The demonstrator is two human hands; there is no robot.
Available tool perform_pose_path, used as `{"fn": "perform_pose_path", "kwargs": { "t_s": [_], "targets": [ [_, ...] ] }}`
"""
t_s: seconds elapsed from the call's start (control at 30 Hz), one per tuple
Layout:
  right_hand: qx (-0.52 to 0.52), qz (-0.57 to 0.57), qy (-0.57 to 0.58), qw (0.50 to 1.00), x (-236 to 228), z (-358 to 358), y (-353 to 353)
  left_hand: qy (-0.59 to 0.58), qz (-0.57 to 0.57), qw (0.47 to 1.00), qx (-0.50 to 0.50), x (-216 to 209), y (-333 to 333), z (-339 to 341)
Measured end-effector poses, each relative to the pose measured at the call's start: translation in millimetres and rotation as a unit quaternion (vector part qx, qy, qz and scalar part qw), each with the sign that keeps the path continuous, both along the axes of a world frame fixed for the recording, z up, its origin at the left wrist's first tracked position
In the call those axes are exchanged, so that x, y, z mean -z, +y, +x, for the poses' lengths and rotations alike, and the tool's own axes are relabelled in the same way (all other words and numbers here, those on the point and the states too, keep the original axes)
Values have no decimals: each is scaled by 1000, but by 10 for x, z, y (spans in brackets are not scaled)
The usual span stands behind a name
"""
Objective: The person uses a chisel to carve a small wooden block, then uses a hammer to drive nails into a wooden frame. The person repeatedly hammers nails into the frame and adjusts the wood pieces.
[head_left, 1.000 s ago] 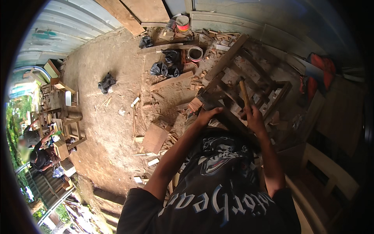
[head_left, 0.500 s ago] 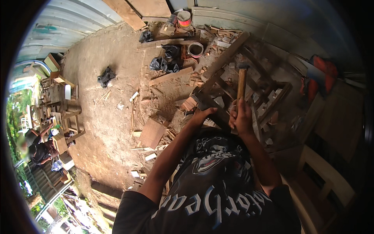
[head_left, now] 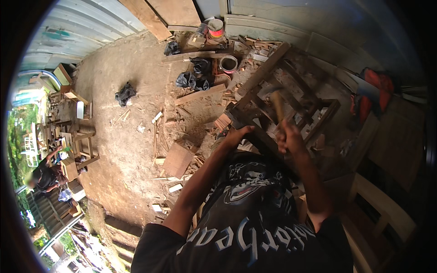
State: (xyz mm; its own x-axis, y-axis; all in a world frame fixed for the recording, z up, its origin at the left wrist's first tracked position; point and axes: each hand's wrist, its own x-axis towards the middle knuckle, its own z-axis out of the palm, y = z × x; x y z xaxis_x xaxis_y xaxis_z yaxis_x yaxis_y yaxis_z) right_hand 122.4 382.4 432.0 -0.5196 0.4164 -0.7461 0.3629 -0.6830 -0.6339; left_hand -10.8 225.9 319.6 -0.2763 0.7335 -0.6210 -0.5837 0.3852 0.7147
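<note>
The hammer (head_left: 278,107) is in the right grip (head_left: 290,137), with fingers wrapped round its handle. It is held over the wood frame (head_left: 264,69), with its head end pointing away from the person. It looks a bit blurry, so I can't tell if it touches the wood. The left grip (head_left: 240,134) is at the near left corner of the frame. Its fingers are partly hidden, so I can't tell if it is closed round the wood. The step in hand looks like knocking on the frame. The next move seems to call for good aim, a still frame and the left thumb kept out of the way.

I count one hammer and one frame by the hands. Just left of the frame is one red-brown block (head_left: 222,121). Further left, one square board (head_left: 177,160) lies on the floor (head_left: 107,136). The wood scraps (head_left: 157,117) are too many to count.

Past these, I count about five black bags (head_left: 125,93): one alone, one higher up, and a clump that looks like three. Near the clump is one open bucket (head_left: 228,70). Behind it are one red-banded bucket (head_left: 215,32) and one can (head_left: 202,30). Far left, I see one other person (head_left: 46,176).
</note>
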Motion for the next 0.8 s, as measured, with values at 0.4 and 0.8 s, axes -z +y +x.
{"fn": "perform_pose_path", "kwargs": {
  "t_s": [0.4,0.8],
  "targets": [
    [143,75,63,985,39,-53,34,-15,-14,999,-37,44,-33,71],
    [-11,156,76,985,-93,-88,-19,-52,-65,996,5,236,-109,67]
  ]
}}
